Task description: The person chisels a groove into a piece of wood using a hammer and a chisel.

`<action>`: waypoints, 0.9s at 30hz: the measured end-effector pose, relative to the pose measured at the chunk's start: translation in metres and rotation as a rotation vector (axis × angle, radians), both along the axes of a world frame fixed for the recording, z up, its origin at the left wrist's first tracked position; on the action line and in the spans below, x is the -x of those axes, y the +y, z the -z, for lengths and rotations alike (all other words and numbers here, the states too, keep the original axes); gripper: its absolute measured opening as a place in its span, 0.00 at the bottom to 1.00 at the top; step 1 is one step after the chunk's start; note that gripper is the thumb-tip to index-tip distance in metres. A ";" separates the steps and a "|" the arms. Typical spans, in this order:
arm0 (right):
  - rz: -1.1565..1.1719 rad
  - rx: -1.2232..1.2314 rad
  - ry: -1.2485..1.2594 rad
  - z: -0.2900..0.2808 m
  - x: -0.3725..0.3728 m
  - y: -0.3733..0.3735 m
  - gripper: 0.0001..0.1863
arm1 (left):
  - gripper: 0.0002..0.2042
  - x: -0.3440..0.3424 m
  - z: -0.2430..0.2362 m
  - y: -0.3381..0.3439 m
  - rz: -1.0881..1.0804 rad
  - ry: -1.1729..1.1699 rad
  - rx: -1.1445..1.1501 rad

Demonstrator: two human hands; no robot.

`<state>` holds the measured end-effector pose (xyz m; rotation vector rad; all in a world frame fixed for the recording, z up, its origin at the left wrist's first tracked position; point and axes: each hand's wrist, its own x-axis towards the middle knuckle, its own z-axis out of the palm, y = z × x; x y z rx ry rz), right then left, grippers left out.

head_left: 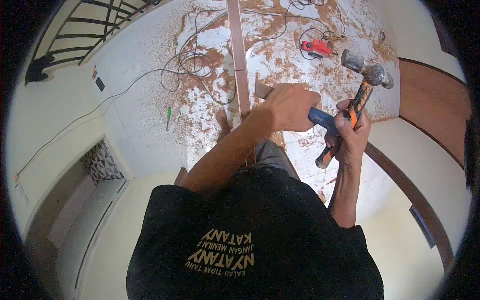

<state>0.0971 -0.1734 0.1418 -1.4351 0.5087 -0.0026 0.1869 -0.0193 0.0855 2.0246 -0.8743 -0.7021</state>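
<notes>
My left hand (295, 107) is closed around a chisel with a wide flat metal blade (263, 91) and a blue handle (322, 119). The blade sticks out to the left, just beside the long brown wooden plank (241, 75). In my right hand (352, 135) is a hammer (365, 70), gripped by its orange and black handle with the worn metal head up and away from me. The end of the blue handle meets my right hand's fingers; whether they also grip it, I cannot tell.
Wood shavings lie across the white tiled floor (145, 100). A red power tool (317, 48), probably a planer, sits at the far right among looped black cables (195, 65). To the left are a green-handled screwdriver (169, 116) and a dark phone (100, 84). My bare foot (223, 122) is beside the plank.
</notes>
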 end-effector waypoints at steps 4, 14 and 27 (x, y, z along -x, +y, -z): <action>0.048 0.073 0.070 0.000 -0.014 0.010 0.15 | 0.09 0.006 0.023 0.005 -0.219 -0.152 0.190; -0.008 0.135 0.075 0.009 -0.045 0.016 0.11 | 0.09 -0.005 0.053 -0.002 -0.407 -0.317 0.293; -0.026 0.125 0.055 0.008 -0.058 0.013 0.09 | 0.11 -0.011 0.054 -0.005 -0.456 -0.297 0.289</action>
